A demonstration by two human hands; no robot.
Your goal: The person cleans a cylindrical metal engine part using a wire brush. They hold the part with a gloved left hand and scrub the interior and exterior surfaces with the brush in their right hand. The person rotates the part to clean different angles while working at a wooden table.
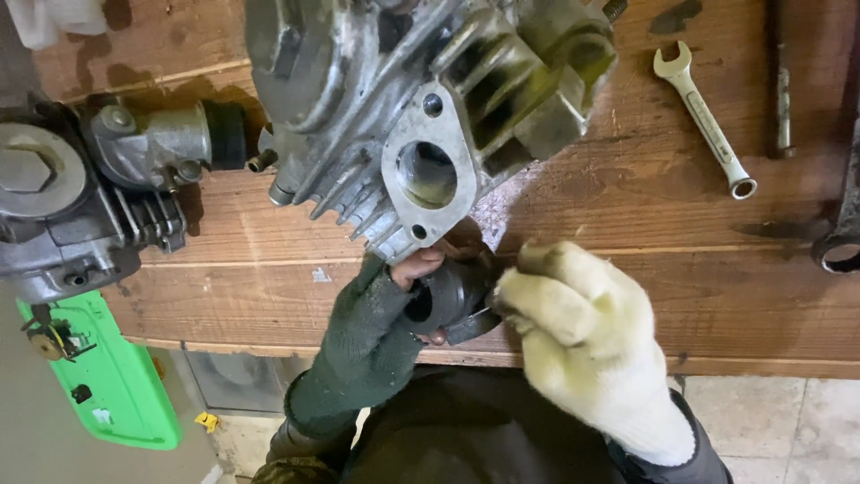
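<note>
While a person looks down at a wooden workbench (627,224), both of their hands meet near its front edge around a small black rubber sleeve (448,300), a short tube-like part with a round opening. Their left hand (385,309), in a dark green fingerless glove, grasps the sleeve from the left, with bare fingertips curled over its rim. Their right hand (573,332), in a pale yellowish knit glove, presses against the sleeve's right side, fingers bent around it. Just above the hands sits a grey metal engine cylinder head (403,99) with cooling fins and a flat flange around a round port (425,173); the sleeve lies just below that flange, close to touching it. To the left rests another grey engine assembly (81,197), partly overhanging the bench. A silver combination wrench (705,118) lies well apart at the upper right. Below the bench at left, a bright green plastic object (112,385) shows.
</note>
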